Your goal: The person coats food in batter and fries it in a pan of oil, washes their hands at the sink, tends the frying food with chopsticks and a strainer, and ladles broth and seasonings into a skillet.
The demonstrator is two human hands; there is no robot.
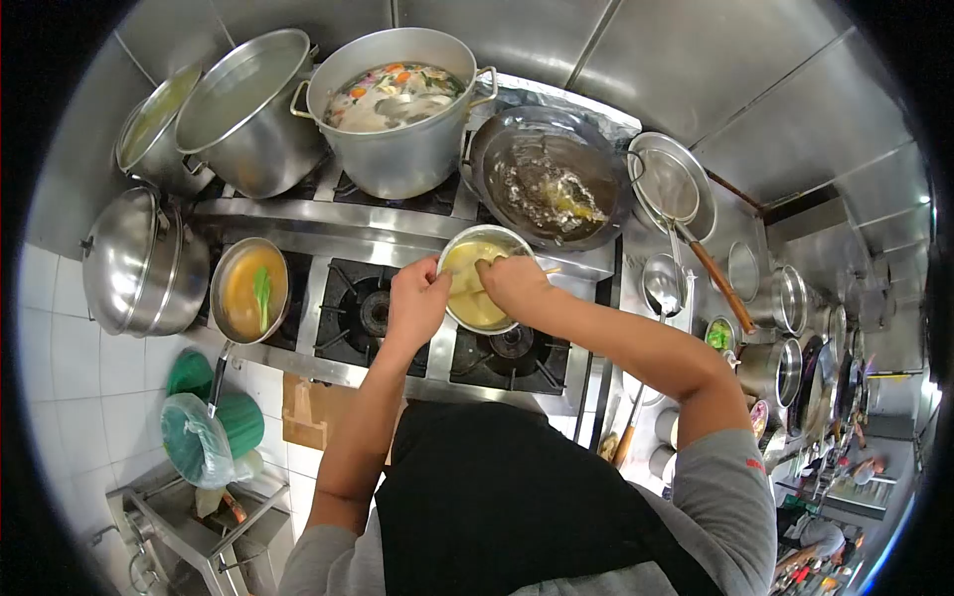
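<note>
A round metal bowl (527,250) of pale yellow batter (477,308) is in front of me, over the front burners. My left hand (417,298) grips its left rim, thumb on top. My right hand (513,286) is over the bowl's right side, fingers closed and pointing down into the batter. Batter coats the fingertips, and what they hold, if anything, is hidden. A thin light stick shows just right of that hand. Behind the bowl, a dark wok (497,149) holds bubbling oil with a yellow battered piece (576,204) in it.
A large stockpot (393,159) of broth and vegetables stands at the back, with more pots to its left. A saucepan (278,323) of orange liquid holds a green leaf. A wood-handled strainer (717,278) and a ladle (663,283) lie right. Other people are far right.
</note>
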